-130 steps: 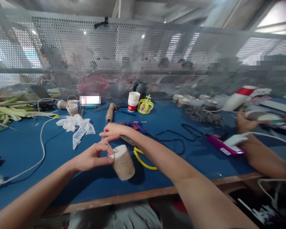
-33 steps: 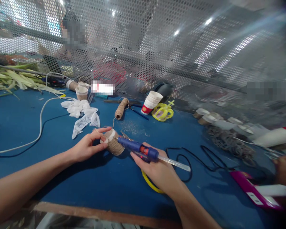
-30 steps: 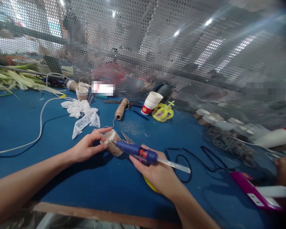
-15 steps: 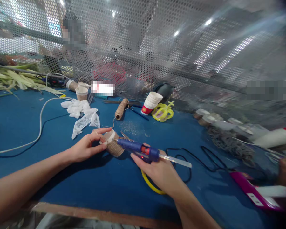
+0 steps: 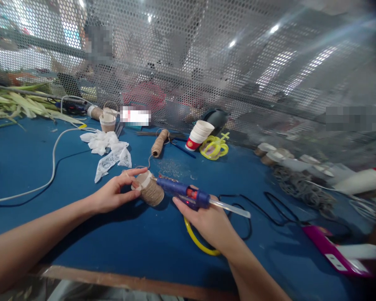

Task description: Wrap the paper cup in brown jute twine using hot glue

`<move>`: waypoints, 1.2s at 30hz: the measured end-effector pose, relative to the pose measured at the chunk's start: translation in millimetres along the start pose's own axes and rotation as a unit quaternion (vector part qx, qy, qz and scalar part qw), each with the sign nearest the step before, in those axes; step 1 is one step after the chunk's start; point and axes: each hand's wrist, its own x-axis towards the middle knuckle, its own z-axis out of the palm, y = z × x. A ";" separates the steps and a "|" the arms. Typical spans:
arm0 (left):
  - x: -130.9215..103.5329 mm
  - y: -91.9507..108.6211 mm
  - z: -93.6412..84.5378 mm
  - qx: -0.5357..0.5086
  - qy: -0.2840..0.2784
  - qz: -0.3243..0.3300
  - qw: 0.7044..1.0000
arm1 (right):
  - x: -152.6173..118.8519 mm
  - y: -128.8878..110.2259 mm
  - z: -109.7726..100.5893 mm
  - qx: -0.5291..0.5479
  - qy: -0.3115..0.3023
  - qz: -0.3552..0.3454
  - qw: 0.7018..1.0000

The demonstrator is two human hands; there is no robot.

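My left hand (image 5: pixel 120 190) grips the rim of a paper cup (image 5: pixel 152 192) that lies tilted above the blue table, its side wrapped in brown twine. In my right hand (image 5: pixel 207 221) is a blue hot glue gun (image 5: pixel 178 189), a clear glue stick (image 5: pixel 230 207) poking out of its back. The gun's nozzle points left, close to the cup's wrapped side near the rim. From the cup a strand of twine runs up to a twine roll (image 5: pixel 159 144). A yellow ring-shaped handle (image 5: pixel 196 240) lies partly under my right hand.
Behind stand stacked paper cups (image 5: pixel 199 134) and a yellow crown-shaped piece (image 5: pixel 213 148). Crumpled white lace (image 5: pixel 109 146) and a white cable (image 5: pixel 54 154) lie left. At right are a purple power strip (image 5: pixel 335 251), black cord and grey cord pile (image 5: pixel 303 190). A perforated screen closes the back.
The glue gun's nozzle has shifted slightly right, along the cup's side near the rim. My left hand and the cup have barely moved.
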 end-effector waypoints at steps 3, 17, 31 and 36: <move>0.4 0.8 0.0 0.006 0.003 -0.004 1.000 | -1.1 -1.1 4.1 0.050 -0.003 0.055 0.997; -0.2 3.2 0.9 0.020 0.011 -0.029 0.999 | -7.8 -10.1 12.7 0.109 -0.046 0.121 0.986; -0.1 2.0 -1.2 0.022 -0.003 -0.002 1.000 | -0.2 10.0 5.0 -0.067 -0.029 -0.025 0.997; -0.2 2.3 -1.2 0.018 -0.001 -0.003 1.000 | 2.8 8.0 8.1 -0.077 -0.035 -0.012 0.996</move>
